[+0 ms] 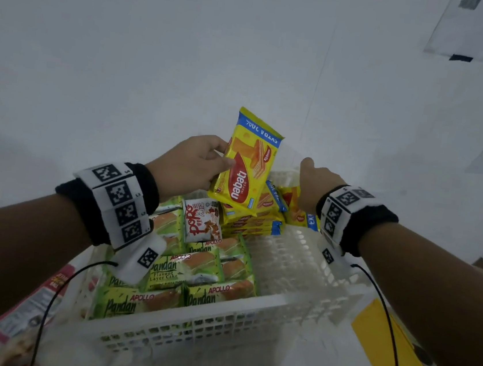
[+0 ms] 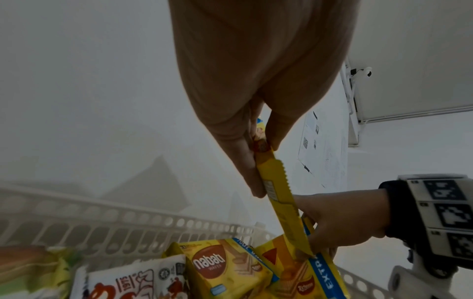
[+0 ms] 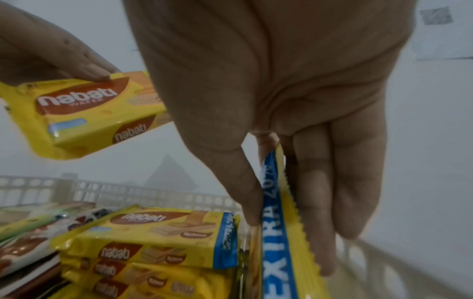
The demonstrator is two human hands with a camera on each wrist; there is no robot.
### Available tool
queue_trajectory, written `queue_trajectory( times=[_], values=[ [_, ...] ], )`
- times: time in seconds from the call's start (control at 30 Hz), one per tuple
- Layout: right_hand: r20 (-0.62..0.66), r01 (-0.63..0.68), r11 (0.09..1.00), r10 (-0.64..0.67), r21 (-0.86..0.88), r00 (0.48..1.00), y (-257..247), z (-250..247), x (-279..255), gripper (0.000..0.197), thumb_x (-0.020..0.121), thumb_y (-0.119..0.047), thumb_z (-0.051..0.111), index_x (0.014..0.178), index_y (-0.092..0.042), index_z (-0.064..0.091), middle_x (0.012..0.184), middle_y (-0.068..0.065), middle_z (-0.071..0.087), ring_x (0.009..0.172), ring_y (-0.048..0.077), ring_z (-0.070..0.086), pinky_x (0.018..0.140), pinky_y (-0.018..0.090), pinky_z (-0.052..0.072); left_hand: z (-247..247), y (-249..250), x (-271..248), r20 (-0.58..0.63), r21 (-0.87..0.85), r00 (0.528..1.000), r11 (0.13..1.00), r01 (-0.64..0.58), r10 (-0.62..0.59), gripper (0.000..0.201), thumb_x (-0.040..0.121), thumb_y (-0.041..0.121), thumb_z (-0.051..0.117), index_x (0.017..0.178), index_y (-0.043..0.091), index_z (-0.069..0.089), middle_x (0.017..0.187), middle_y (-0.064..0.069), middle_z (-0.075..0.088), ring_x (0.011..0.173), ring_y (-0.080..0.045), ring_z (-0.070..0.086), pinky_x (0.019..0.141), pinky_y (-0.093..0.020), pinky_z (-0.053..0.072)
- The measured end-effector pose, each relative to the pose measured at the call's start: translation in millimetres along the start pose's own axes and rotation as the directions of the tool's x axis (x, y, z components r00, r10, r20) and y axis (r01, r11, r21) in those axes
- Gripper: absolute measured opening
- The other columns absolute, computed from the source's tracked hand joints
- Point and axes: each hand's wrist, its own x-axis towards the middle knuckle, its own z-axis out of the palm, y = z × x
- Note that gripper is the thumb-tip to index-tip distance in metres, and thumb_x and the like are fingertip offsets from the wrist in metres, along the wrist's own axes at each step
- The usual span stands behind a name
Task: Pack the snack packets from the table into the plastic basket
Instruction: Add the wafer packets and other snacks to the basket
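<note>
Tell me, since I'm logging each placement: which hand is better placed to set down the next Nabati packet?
Probably the right hand: it already stands its Nabati packet inside the basket, beside the stack. The left hand holds its packet raised above.

Yellow wafer packet [image 1: 247, 161] with red oval logo and blue band, frame centre. Green-and-white pandan cake packets [image 1: 191, 270] lower centre. White lattice basket [image 1: 294, 267]. Black-and-white checker-marked wristbands [image 1: 117, 202].
</note>
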Motion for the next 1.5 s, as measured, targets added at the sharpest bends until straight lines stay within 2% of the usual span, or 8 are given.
queue_trajectory(
  times=[0.27,0.5,0.63,0.77,1.0,1.17,1.33,1.5],
  values=[
    [0.108,0.042,0.989,-0.027,-0.139,0.994,-1.2,3.4,10.6,0.016,0.088,-0.021,0.071,0.096,-0.011,0.061,0.072,0.002,0.051,0.058,0.016,0.049,0.045,0.025,0.032,-1.4,-5.3,2.9,-0.008,-0.002,1.0,1.0,0.019,-0.019,0.024,0.103,0.023,0.056,0.118,0.005,0.057,0.1,-0.006,0.077,0.087,-0.019,0.076,0.072,-0.032,0.064],
    [0.142,0.125,0.979,-0.102,-0.16,0.985,0.6,14.2,11.0,0.025,0.094,-0.025,0.066,0.104,-0.014,0.046,0.077,0.0,0.041,0.062,0.014,0.044,0.049,0.025,0.032,-2.0,-9.8,5.2,0.002,-0.019,1.0,0.999,0.03,-0.03,0.022,0.103,0.023,0.056,0.117,0.006,0.057,0.104,-0.009,0.076,0.087,-0.02,0.077,0.072,-0.033,0.064],
    [0.06,0.099,0.989,-0.093,-0.109,0.994,3.1,21.3,14.4,0.034,0.099,-0.028,0.06,0.122,-0.008,0.045,0.079,0.002,0.04,0.079,0.026,0.051,0.065,0.033,0.041,-3.6,-12.1,4.8,-0.005,0.016,0.999,0.999,0.036,-0.036,0.02,0.103,0.026,0.056,0.114,0.009,0.058,0.101,-0.006,0.077,0.083,-0.016,0.077,0.064,-0.027,0.061],
    [0.079,0.095,0.991,-0.088,-0.091,0.993,3.6,24.9,17.2,0.036,0.097,-0.028,0.061,0.122,-0.007,0.044,0.076,0.003,0.039,0.077,0.027,0.051,0.064,0.035,0.043,-3.1,-13.5,4.4,-0.004,0.01,0.999,0.999,0.045,-0.045,0.02,0.104,0.024,0.056,0.114,0.007,0.057,0.1,-0.009,0.077,0.074,-0.013,0.075,0.053,-0.022,0.054],
    [0.114,0.109,0.957,-0.08,-0.269,0.99,-6.4,32.2,21.3,0.008,0.092,-0.023,0.065,0.095,-0.019,0.058,0.08,-0.001,0.057,0.062,0.02,0.052,0.061,0.031,0.045,-3.9,-12.3,3.6,-0.006,-0.017,0.999,0.999,0.043,-0.043,0.016,0.104,0.022,0.055,0.112,0.008,0.057,0.103,-0.01,0.076,0.075,-0.011,0.075,0.053,-0.018,0.052],
    [0.114,0.097,0.952,-0.066,-0.289,0.991,-6.5,33.9,23.1,0.023,0.091,-0.025,0.065,0.073,-0.021,0.051,0.073,-0.002,0.054,0.057,0.017,0.047,0.064,0.031,0.046,-6.6,-14.9,1.7,-0.017,-0.006,0.998,0.998,0.058,-0.058,0.019,0.104,0.022,0.055,0.114,0.006,0.056,0.102,-0.009,0.076,0.072,-0.009,0.074,0.052,-0.017,0.052],
    [0.073,0.074,0.965,-0.057,-0.253,0.996,-6.0,29.2,19.0,0.011,0.096,-0.022,0.061,0.095,-0.016,0.051,0.071,-0.002,0.044,0.072,0.025,0.053,0.064,0.032,0.041,-7.9,-16.4,1.1,-0.032,0.009,0.998,0.998,0.061,-0.06,0.016,0.104,0.022,0.055,0.112,0.008,0.058,0.099,-0.009,0.077,0.071,-0.01,0.074,0.053,-0.019,0.053],
    [0.081,0.092,0.962,-0.073,-0.257,0.994,-9.6,21.9,17.2,0.017,0.095,-0.024,0.06,0.1,-0.018,0.046,0.074,-0.003,0.044,0.061,0.017,0.046,0.063,0.033,0.04,-6.3,-15.4,1.2,-0.024,0.002,0.998,0.998,0.063,-0.063,0.016,0.104,0.023,0.055,0.111,0.009,0.058,0.1,-0.008,0.077,0.076,-0.013,0.076,0.055,-0.021,0.055]
  ],
)
